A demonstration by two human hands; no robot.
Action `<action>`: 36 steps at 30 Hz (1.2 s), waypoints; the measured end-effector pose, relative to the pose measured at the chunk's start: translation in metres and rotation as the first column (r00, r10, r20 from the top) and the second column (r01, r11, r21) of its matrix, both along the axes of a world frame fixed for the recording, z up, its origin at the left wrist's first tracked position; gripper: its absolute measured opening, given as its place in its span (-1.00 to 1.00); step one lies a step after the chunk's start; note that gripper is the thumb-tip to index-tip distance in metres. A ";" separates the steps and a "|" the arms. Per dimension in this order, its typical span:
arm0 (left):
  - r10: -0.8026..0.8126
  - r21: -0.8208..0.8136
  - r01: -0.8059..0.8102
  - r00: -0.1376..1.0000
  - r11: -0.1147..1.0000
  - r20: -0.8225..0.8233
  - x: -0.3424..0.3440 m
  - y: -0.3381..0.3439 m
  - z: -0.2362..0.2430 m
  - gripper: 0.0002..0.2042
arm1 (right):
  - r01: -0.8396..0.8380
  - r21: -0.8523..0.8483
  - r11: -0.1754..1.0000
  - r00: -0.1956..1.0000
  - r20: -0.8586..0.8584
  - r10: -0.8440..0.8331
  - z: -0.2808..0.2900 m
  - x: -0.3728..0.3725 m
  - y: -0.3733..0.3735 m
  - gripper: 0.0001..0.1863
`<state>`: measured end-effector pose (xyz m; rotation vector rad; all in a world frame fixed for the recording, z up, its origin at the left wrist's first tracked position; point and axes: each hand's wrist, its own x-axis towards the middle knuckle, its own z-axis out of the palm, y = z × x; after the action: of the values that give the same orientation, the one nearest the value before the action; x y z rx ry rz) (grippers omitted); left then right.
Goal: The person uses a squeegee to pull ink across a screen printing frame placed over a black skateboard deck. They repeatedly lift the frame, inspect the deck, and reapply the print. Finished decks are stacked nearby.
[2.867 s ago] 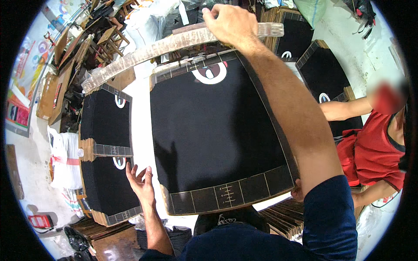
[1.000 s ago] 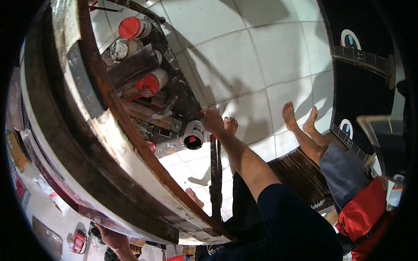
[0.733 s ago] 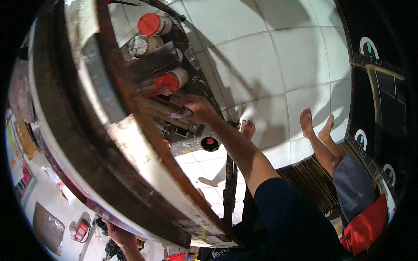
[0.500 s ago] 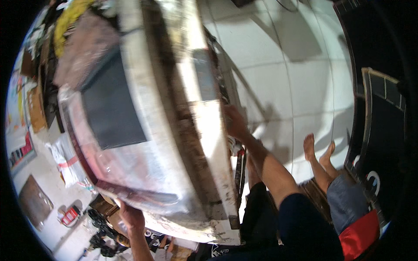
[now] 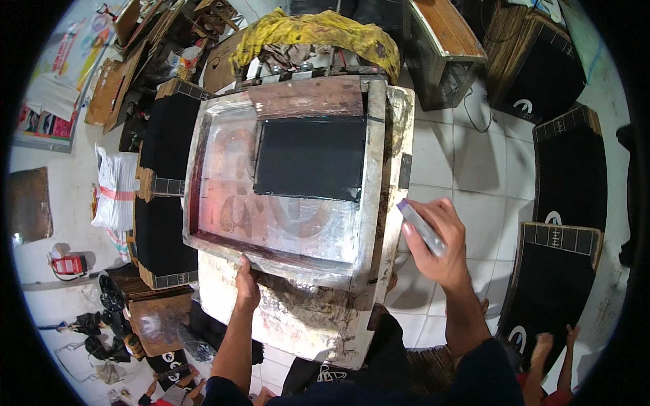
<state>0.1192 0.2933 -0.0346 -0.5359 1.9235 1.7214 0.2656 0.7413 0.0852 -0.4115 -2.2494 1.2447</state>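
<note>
We see glossy, translucent sheeting (image 5: 318, 227) inside a worn, rough frame (image 5: 373, 176). We also see crumpled, stained yellow cloth (image 5: 325, 28).

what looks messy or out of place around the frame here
The white board beneath the frame is blotched with brown and grey stains on its near part, so it looks grimy. Beyond the frame, a crumpled yellow cloth with dark blotches is draped untidily. No fresh spill can be made out.

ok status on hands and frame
Left hand at frame's near edge. Right hand holding pale, purple-tipped tool, right of frame. Black rectangle covering part of frame's inside.
</note>
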 end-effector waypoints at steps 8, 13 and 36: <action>0.022 -0.037 -0.021 1.000 0.999 0.018 -0.005 -0.011 -0.022 -0.32 | 0.103 0.096 0.990 0.995 -0.007 -0.103 0.003 -0.030 -0.023 -0.74; -0.013 -0.013 0.014 0.998 1.000 0.058 -0.004 -0.017 -0.027 -0.30 | -0.067 0.091 0.994 0.996 -0.052 0.072 0.012 -0.053 -0.036 -0.72; -0.065 0.098 0.056 0.993 0.994 0.097 -0.014 -0.026 0.014 -0.42 | 0.173 -0.302 0.938 0.935 0.350 -0.060 -0.370 0.065 -0.054 -0.66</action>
<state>0.1051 0.2675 -0.0208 -0.5129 1.7607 1.7054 0.3308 0.6872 -0.2849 -0.9371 -2.2441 1.5891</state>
